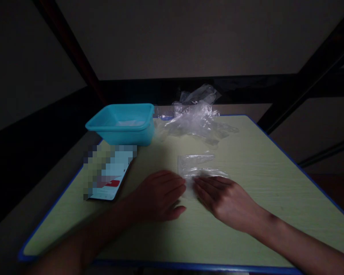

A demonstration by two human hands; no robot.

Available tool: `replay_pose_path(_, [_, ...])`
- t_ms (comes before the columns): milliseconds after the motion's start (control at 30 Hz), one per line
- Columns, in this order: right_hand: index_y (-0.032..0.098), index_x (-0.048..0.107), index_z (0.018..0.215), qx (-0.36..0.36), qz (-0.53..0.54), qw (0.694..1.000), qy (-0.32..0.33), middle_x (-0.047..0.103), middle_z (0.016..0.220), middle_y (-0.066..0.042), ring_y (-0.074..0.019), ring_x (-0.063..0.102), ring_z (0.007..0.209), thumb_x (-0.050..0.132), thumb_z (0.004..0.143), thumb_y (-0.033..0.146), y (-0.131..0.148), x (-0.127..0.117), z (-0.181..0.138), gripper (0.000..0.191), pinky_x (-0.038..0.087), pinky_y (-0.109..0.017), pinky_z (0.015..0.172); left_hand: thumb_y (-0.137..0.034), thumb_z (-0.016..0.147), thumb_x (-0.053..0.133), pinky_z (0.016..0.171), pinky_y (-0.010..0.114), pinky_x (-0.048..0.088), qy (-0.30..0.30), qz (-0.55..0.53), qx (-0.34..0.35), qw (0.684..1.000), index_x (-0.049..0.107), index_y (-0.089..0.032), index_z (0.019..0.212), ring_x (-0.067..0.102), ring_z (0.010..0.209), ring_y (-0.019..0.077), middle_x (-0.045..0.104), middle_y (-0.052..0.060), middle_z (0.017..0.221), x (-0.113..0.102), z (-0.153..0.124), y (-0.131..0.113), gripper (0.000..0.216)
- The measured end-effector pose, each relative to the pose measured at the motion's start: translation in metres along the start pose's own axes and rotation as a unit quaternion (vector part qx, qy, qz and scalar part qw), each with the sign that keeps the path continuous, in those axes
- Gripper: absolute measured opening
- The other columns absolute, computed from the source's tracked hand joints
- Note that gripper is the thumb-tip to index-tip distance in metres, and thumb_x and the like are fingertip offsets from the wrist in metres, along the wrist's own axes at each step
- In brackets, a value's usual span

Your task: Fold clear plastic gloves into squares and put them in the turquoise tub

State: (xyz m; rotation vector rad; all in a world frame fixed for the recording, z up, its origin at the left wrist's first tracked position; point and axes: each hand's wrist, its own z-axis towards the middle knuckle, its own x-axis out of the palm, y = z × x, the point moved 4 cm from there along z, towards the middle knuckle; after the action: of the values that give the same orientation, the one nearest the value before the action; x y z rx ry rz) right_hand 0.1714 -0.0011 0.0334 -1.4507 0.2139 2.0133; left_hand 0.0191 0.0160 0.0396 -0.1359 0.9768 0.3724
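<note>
A clear, flat plastic bag (196,162) lies on the light green table in front of me, with a few shiny creases across it. My left hand (162,196) is at the bag's near left edge, fingers stretched toward the right and thumb apart. From the other side, my right hand (218,194) rests with its fingers laid flat over the bag's near part, which they hide. A small gap separates the fingertips of the two hands. Neither hand shows anything gripped in it.
A turquoise plastic basin (123,135) stands at the back left with something pale inside. Nearer me lies a phone (111,183) with its screen lit, partly pixelated. Crumpled clear plastic bags (195,118) are heaped at the back. Blue edging rims the table (275,229).
</note>
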Motion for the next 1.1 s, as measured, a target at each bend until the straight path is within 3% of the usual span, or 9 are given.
replay_pose_path(233, [0.008,0.069,0.086,-0.002,0.003,1.000,-0.006,0.073,0.085,-0.011,-0.0194,0.068,0.075,0.046,0.081,0.003,0.001,0.000,0.001,0.024,0.056,-0.029,0.066,-0.016,0.088,0.044,0.083,0.031,0.052,0.039,0.009,-0.025,0.999,0.060,-0.010,0.096,0.063,0.094,0.0185,0.068,0.010,0.101,0.019,-0.002,0.008,0.019])
replay_pose_path(700, [0.010,0.068,0.090,0.022,0.017,0.999,0.015,0.073,0.083,-0.009,-0.0191,0.068,0.069,0.053,0.080,0.008,-0.010,0.000,0.001,0.018,0.054,-0.030,0.060,-0.014,0.086,0.043,0.080,0.033,0.052,0.029,-0.065,-0.057,0.996,0.065,-0.012,0.089,0.063,0.087,0.0171,0.070,0.008,0.096,0.025,-0.005,0.012,0.021])
replay_pose_path(867, [0.007,0.067,0.096,0.019,0.003,1.000,-0.023,0.073,0.092,-0.011,-0.0211,0.069,0.079,0.045,0.087,0.013,-0.019,-0.007,-0.020,0.025,0.058,-0.033,0.066,-0.013,0.086,0.045,0.079,0.031,0.052,0.012,-0.081,-0.071,0.994,0.065,-0.012,0.089,0.063,0.086,0.0167,0.071,0.007,0.095,0.025,-0.005,0.014,0.020])
replay_pose_path(1100, [0.010,0.063,0.109,0.044,-0.014,0.999,-0.015,0.069,0.107,-0.012,-0.0209,0.067,0.094,0.043,0.086,0.006,-0.024,-0.005,-0.053,0.031,0.059,-0.033,0.075,-0.013,0.086,0.044,0.077,0.030,0.051,0.009,-0.079,-0.066,0.995,0.064,-0.013,0.091,0.063,0.085,0.0162,0.071,0.007,0.093,0.025,-0.006,0.013,0.021])
